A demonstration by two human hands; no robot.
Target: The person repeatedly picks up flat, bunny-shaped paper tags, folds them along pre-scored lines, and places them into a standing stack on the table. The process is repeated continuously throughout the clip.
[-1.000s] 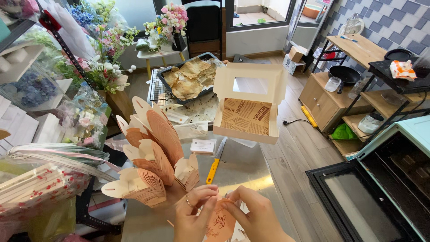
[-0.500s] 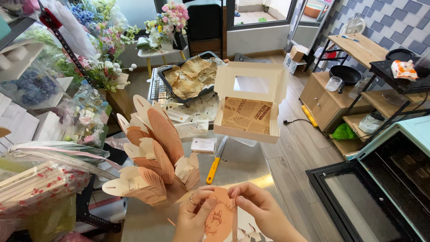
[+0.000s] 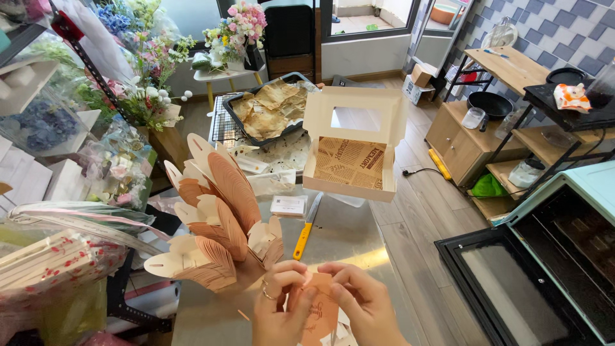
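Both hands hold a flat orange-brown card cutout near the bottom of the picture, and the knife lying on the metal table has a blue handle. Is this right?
Not quite. The head view shows that the knife on the metal table has a yellow handle, not blue. The rest holds: the left hand and the right hand both hold the flat orange-brown card cutout.

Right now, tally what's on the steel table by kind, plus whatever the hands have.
Open window-lid box: 1
Yellow-handled knife: 1
Small white card: 1
Fanned stack of flat tan cartons: 1
Flat tan carton held by left hand and right hand together: 1
Total: 5
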